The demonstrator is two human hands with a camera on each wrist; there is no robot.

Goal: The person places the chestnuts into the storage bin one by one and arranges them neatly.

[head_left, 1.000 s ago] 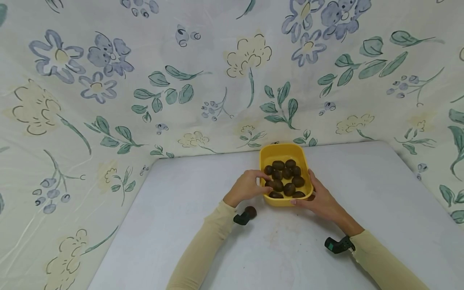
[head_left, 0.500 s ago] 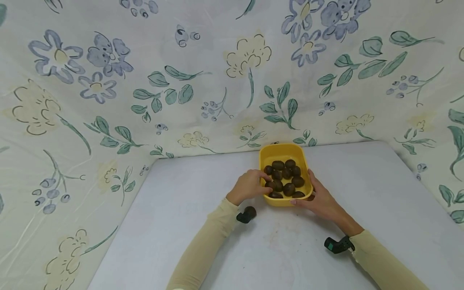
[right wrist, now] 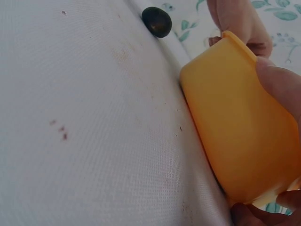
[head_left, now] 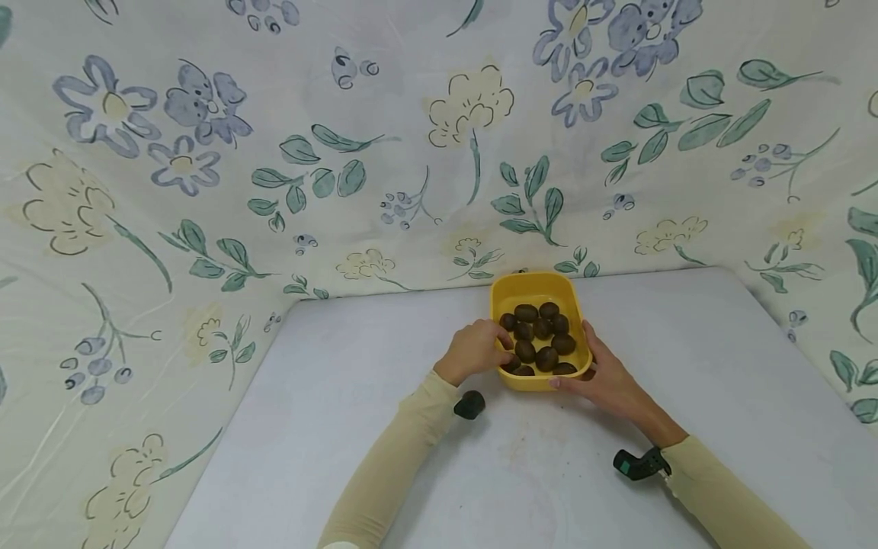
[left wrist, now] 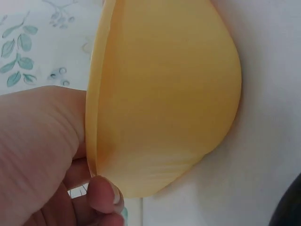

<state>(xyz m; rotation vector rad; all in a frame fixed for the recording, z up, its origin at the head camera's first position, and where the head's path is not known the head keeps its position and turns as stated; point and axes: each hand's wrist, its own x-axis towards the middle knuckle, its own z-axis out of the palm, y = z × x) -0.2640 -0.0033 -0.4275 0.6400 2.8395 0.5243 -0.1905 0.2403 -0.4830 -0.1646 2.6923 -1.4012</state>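
Observation:
A yellow plastic tub (head_left: 533, 286) sits near the back of the table, holding several dark brown round fruits (head_left: 546, 359). My left hand (head_left: 473, 352) is at its left side, thumb and forefinger over the rim beside the fruits. Other left fingers curl outside the wall in the left wrist view, astride the rim (left wrist: 94, 113). On the right, my right hand (head_left: 607, 381) grips the tub, with its thumb (right wrist: 282, 84) at the rim and fingertips low by the base. One loose dark fruit (right wrist: 157, 22) lies on the table, mostly hidden behind the left wrist camera in the head view.
A white-covered table (head_left: 357, 358) bears small reddish-brown stains (right wrist: 62, 129). Behind it hangs a flower-patterned cloth (head_left: 411, 114), close against the tub's back end. Black cameras (head_left: 638, 463) are worn on both wrists.
My left hand and forearm have shifted slightly to the right, and the thumb and forefinger have closed nearer together. A fruit beside them sits lower in view. The tub and right hand stay put.

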